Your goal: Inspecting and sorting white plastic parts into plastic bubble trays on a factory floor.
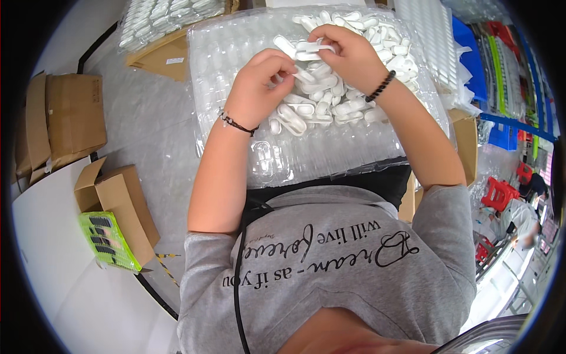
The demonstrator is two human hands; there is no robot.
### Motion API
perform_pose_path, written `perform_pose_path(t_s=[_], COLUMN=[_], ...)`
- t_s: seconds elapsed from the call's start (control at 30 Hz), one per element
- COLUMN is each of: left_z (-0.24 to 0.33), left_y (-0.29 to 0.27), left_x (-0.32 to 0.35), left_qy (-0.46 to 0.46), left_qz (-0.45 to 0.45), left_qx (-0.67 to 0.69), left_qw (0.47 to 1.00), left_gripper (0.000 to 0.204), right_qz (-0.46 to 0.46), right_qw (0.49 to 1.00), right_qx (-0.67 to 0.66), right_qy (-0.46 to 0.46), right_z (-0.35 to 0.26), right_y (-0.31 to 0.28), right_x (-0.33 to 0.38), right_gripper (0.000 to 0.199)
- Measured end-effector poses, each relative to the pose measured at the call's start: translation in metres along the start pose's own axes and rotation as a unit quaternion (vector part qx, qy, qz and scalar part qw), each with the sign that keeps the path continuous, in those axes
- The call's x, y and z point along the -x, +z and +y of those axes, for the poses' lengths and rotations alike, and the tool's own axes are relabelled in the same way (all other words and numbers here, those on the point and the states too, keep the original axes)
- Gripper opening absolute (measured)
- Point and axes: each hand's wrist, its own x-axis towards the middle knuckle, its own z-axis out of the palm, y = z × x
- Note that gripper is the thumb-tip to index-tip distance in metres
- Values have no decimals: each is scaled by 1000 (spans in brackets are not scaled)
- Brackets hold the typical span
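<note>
The person works over a clear tray laid on the lap, with a pile of white clips heaped on its far right part. The left hand is curled, its grip pressed together on one clip at the edge of the pile. The right hand is raised just above the pile, thumb and forefinger pinching a second clip by its end. The two held pieces sit near each other, not clearly touching.

To do this step well, each piece is best held by its ends so the middle stays free, and the hands kept low over the tray so a dropped clip falls back into the pile. The tray has nothing firm under it, so light pressure seems wise.

Much is hard to read. The fingertips of both hands are tucked behind knuckles, so the exact hold is partly a guess. The tray's moulded pockets blur into glare, and whether any hold clips cannot be told. More trays at the top edge are cut off, as are the boxes on the floor to the left.
</note>
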Motion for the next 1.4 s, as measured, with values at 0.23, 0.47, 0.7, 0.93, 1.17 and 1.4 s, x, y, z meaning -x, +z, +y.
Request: perform_pose_path(t_s=[0.23, 0.47, 0.7, 0.93, 1.17, 1.4], left_z=[13, 13, 22, 11, 16, 14], left_y=[11, 8, 17, 20, 25, 21], left_x=[5, 2, 4, 5, 4, 3], left_qy=[92, 197, 87, 4, -100, -136], left_qz=[66, 76, 187, 31, 83, 57], left_qx=[93, -38, 96, 293, 221, 372], left_qw=[989, 977, 974, 956, 967, 916], left_gripper=[17, 22, 25, 21, 17, 19], right_qz=[-20, 32, 76, 149, 187, 220], right_qw=[895, 829, 895, 865, 927, 915], right_qx=[-409, -543, -437, -474, -314, -331], right_qy=[178, 131, 43, 63, 87, 75], right_z=[-38, -28, -32, -33, -16, -14], right_y=[4, 21, 25, 34, 42, 42], right_x=[40, 59, 65, 60, 58, 53], right_gripper=[24, 27, 27, 22, 20, 11])
